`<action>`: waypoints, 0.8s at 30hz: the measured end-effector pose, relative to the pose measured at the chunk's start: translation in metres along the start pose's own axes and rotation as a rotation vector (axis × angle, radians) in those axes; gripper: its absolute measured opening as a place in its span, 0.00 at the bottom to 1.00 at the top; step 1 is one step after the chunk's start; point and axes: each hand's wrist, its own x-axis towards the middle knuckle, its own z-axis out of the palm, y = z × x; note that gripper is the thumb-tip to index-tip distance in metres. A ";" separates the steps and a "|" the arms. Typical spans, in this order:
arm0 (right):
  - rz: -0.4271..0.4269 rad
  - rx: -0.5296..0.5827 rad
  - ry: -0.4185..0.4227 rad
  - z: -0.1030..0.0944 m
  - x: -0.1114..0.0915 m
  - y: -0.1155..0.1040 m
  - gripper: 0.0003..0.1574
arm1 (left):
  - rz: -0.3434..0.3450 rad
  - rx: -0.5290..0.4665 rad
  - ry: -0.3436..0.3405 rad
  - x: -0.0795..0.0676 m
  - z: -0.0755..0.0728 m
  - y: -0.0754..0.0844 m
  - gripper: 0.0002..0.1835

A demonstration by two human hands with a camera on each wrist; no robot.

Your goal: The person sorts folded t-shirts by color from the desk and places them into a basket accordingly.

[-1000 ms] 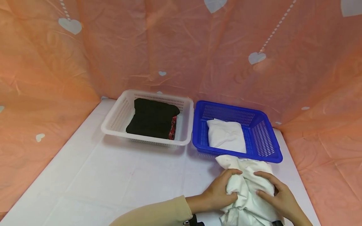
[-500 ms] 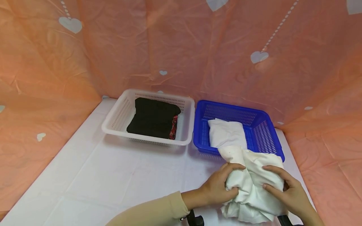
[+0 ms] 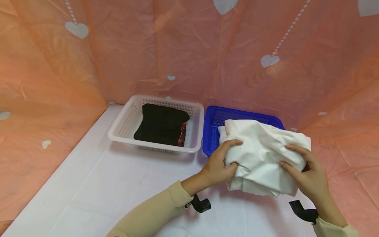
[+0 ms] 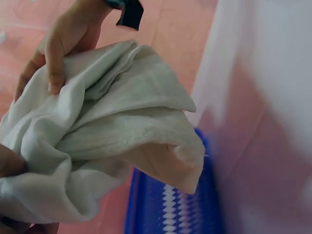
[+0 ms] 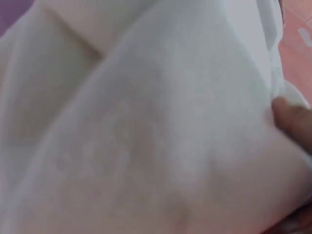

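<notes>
Both hands hold a folded white garment [image 3: 263, 154] up over the front of the blue basket [image 3: 211, 138]. My left hand [image 3: 219, 166] grips its left edge, and my right hand [image 3: 311, 172] grips the right edge, thumbs on the near face. In the left wrist view, loose layers of the white garment [image 4: 141, 117] hang above the blue basket [image 4: 170, 209]. Cloth fills most of the right wrist view, with a fingertip [image 5: 292, 122] at its right side. Another white folded cloth [image 3: 222, 133] lies in the blue basket, mostly hidden behind the held one.
To the left stands a white basket [image 3: 118, 138] with a folded black garment [image 3: 161, 123] that has a red patterned edge. A white cloth covers the table [image 3: 127, 184]. An orange curtain [image 3: 183, 49] with hearts closes off the back and sides.
Both hands have lifted the white garment from the table in front of the blue basket, up and forward over it. The garment now hides much of that basket.
</notes>
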 end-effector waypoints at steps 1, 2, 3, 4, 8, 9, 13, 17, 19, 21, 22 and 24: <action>0.008 -0.006 0.016 0.000 0.005 -0.003 0.38 | 0.003 0.007 0.013 0.004 -0.003 0.000 0.34; 0.013 -0.011 0.033 0.001 0.009 -0.007 0.37 | 0.006 0.010 0.024 0.009 -0.006 -0.001 0.34; 0.025 -0.020 0.057 0.002 0.013 -0.011 0.37 | 0.007 0.015 0.035 0.013 -0.008 -0.001 0.34; 0.024 -0.032 0.072 0.002 0.017 -0.015 0.37 | 0.007 0.021 0.045 0.017 -0.011 -0.001 0.34; 0.015 -0.048 0.141 0.007 0.035 -0.025 0.35 | 0.005 0.060 0.067 0.036 -0.022 -0.002 0.34; 0.005 -0.053 0.159 0.008 0.040 -0.026 0.34 | 0.006 0.076 0.069 0.041 -0.025 -0.002 0.34; -0.022 -0.053 0.217 0.015 0.059 -0.023 0.32 | 0.033 0.140 0.070 0.060 -0.033 -0.007 0.34; -0.065 0.010 0.249 0.024 0.076 -0.011 0.31 | 0.052 0.181 0.061 0.075 -0.033 -0.019 0.35; -0.060 0.047 0.239 0.030 0.083 -0.003 0.30 | 0.038 0.192 0.057 0.080 -0.029 -0.028 0.35; -0.043 0.062 0.217 0.037 0.087 0.010 0.29 | -0.002 0.195 0.047 0.082 -0.024 -0.039 0.35; -0.033 0.067 0.201 0.040 0.088 0.015 0.29 | -0.028 0.193 0.039 0.082 -0.021 -0.044 0.35; -0.013 0.051 0.167 0.046 0.087 0.029 0.30 | -0.082 0.189 0.021 0.081 -0.014 -0.056 0.35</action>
